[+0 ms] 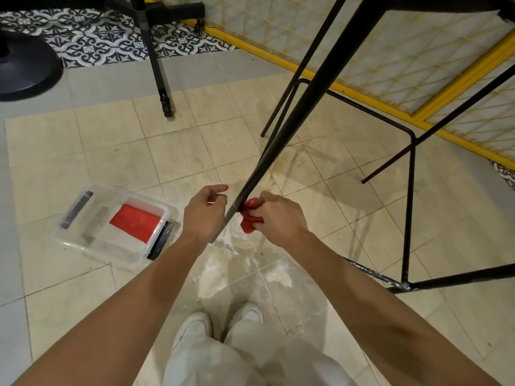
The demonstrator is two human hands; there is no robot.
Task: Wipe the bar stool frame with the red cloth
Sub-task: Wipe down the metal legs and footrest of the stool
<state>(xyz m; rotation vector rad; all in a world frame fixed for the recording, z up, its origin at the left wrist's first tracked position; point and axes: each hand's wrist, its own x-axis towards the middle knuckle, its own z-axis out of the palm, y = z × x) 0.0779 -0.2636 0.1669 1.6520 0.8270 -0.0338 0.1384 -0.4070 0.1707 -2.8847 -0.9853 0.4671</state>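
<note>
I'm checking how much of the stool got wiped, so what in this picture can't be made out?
Head view only:
- Stool seat: cut off by the top edge; only the black frame shows.
- Foot of the wiped leg: hidden behind the left hand.
- Red cloth: mostly bunched inside the right hand, so its contact with the leg is unclear.
- Contents of the clear box: blurred through the plastic, apart from something red.

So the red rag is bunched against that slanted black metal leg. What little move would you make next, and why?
Probably slide the right hand with the crumpled red cloth up along the slanted black metal stool leg. The cloth is pressed low on the leg, near the floor end, and a long bare stretch runs above it. The left hand sits against the leg's other side and looks placed to steady it.
</note>
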